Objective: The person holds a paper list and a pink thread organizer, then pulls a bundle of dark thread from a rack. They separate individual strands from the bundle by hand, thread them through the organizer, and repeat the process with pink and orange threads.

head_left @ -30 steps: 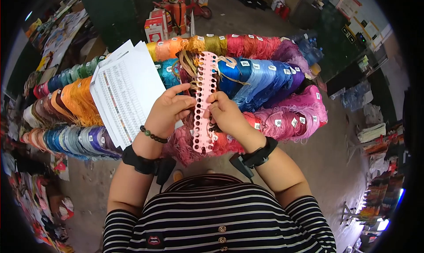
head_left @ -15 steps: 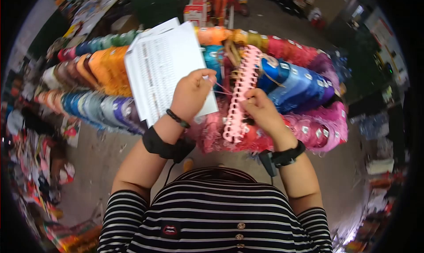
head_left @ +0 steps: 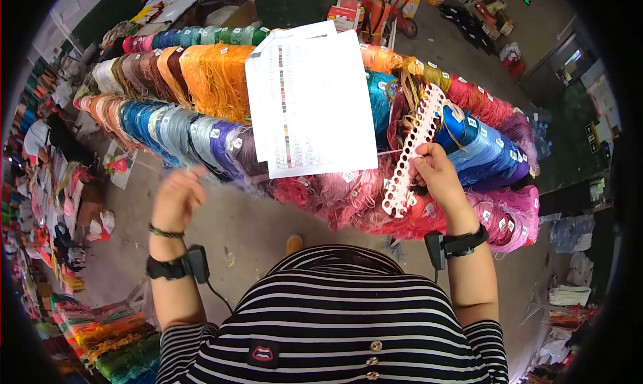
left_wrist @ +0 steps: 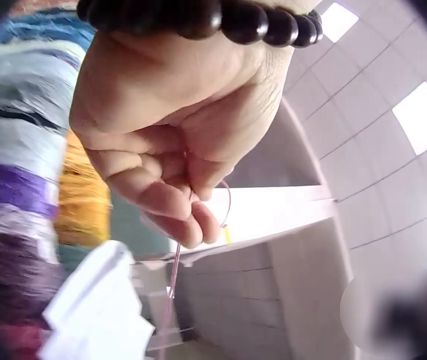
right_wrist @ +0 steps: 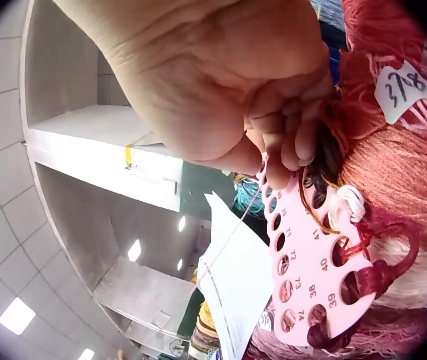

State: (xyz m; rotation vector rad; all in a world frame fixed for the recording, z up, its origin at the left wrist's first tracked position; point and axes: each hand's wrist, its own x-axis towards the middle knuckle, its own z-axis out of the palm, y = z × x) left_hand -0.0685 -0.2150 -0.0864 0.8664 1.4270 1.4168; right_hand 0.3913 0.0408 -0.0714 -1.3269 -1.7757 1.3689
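Note:
My right hand (head_left: 439, 173) pinches a long pink thread card (head_left: 413, 148) along its right side. The card has numbered holes down both edges, and dark red, brown and white threads are looped through several of them in the right wrist view. Far to the left, my left hand (head_left: 177, 200) is blurred in the head view. In the left wrist view its thumb and fingertips pinch a thin pink thread (left_wrist: 174, 277). That thread (right_wrist: 232, 232) stretches to the card in the right wrist view, crossing the printed sheets (head_left: 328, 102) lying over the skeins.
Rows of labelled thread skeins in many colours lie around, with orange skeins (head_left: 218, 76) at left and blue skeins (head_left: 482, 149) at right. Red boxes (head_left: 345, 14) stand behind the rack. More colourful bundles (head_left: 110, 334) lie at lower left.
My left hand has moved from beside the card far out to the left, drawing the pink thread out. My right hand keeps its grip on the card. The head view has shifted.

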